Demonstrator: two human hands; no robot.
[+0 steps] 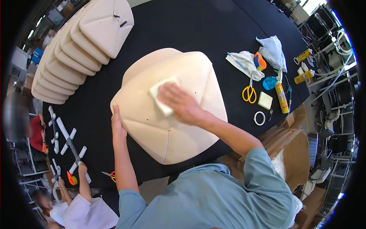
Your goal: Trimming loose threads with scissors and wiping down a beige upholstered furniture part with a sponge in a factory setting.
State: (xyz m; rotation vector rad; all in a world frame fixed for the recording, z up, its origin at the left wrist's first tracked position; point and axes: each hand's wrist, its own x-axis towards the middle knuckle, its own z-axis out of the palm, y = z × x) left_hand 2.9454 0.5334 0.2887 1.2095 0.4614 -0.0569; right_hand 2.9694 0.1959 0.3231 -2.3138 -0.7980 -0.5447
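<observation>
In front of me a cream, leather-like chair cushion [183,141] with seams and small dark holes lies on a black-covered table. A second cream panel [139,66] shows from behind its far edge. My right hand [183,105], slightly blurred, presses a white sponge-like block [156,93] flat against the middle of the cushion. Its fingers lie over the block and partly hide it. At the cushion's left edge, my left hand [118,124] grips the rim; some of its fingers are hidden.
Similar cushions are stacked [65,57] at far left. On the right lie yellow-handled scissors [249,94], a white block [265,100], a tape roll [259,118], a yellow can [281,98] and plastic bags [272,53]. Co-workers at lower left handle wrapped frames [70,143] near red-handled scissors [110,176].
</observation>
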